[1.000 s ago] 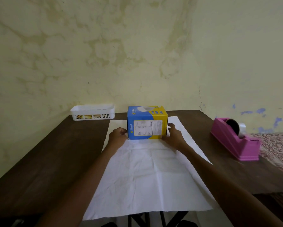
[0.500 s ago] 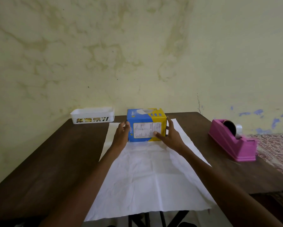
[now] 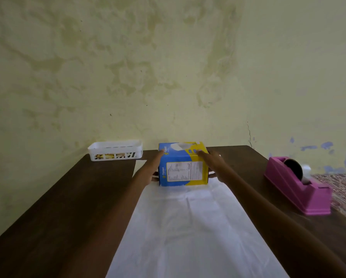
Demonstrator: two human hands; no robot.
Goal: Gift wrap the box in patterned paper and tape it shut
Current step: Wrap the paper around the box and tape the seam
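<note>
Stained yellow-green wall point(image 3: 168, 67) rises behind a dark brown worktop point(image 3: 68, 207), where a white sheet of paper point(image 3: 188, 237) runs from the near edge to the far edge. On the paper's far end stands the blue and yellow box point(image 3: 183, 171), clasped between the left hand point(image 3: 152, 169) and right hand point(image 3: 214, 165), fingers reaching up its sides to the top edge, thumbs low at the front corners. A white basket point(image 3: 116, 150) sits at the far left corner, a pink tape dispenser point(image 3: 296, 189) by the right edge.
</note>
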